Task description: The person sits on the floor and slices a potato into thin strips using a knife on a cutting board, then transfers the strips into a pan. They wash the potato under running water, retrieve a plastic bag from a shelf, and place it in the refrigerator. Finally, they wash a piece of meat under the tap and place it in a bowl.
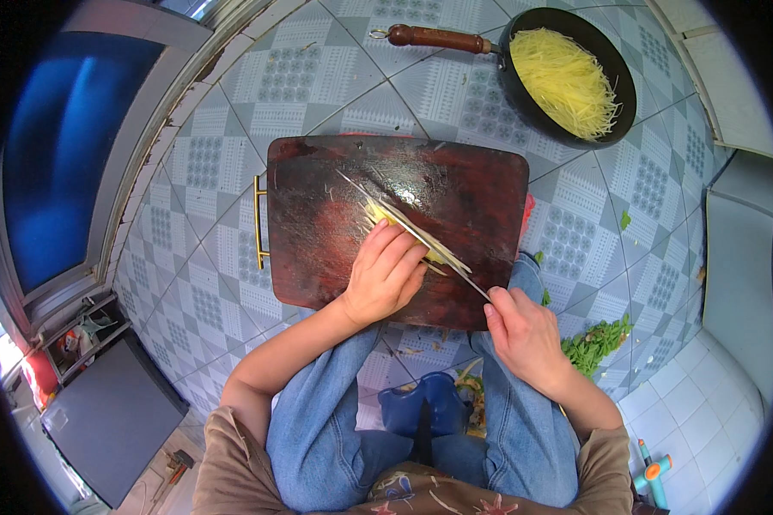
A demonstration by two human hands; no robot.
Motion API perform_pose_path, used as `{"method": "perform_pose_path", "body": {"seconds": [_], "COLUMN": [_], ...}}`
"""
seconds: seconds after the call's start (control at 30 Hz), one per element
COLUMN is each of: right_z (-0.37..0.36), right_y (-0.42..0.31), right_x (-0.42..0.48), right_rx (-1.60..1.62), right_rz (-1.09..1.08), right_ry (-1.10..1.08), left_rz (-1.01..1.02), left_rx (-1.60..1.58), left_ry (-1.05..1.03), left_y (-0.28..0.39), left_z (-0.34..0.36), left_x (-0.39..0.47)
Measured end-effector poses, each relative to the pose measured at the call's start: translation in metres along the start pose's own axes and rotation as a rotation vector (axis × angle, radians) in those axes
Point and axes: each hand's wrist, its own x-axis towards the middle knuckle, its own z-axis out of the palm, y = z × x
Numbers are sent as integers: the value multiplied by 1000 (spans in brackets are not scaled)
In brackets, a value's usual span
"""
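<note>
A dark red-brown wooden cutting board (322, 251) with a brass-coloured side handle lies in front of me, its surface wet in places. My right hand (525, 331) grips the handle end of a kitchen knife (419, 230), whose blade runs diagonally up to the left across the board. Beside the blade, my left hand (386, 270) presses with bent fingers on a pale yellow vegetable (379, 211), possibly potato. Thin cut strips (454, 257) lie along the knife's far side. My left fingers hide part of the vegetable.
A black frying pan (626, 119) with a wooden handle stands on the patterned tile floor (361, 84), holding a heap of pale yellow shreds (563, 84). Green leaves (596, 347) lie on the floor at right. Blue footwear (419, 405) shows between my knees. A grey cabinet (113, 418) stands lower left.
</note>
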Motion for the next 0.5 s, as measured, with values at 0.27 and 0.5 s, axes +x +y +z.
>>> {"method": "perform_pose_path", "body": {"seconds": [0.27, 0.5], "right_z": [-15, -13], "right_y": [5, 47], "right_x": [6, 3], "right_rx": [109, 367], "right_rz": [12, 353], "right_ry": [74, -80], "left_rz": [-24, -117], "left_rx": [-7, -8], "left_ry": [51, -137], "left_y": [-4, -17], "left_z": [-12, -24], "left_x": [-1, 3]}}
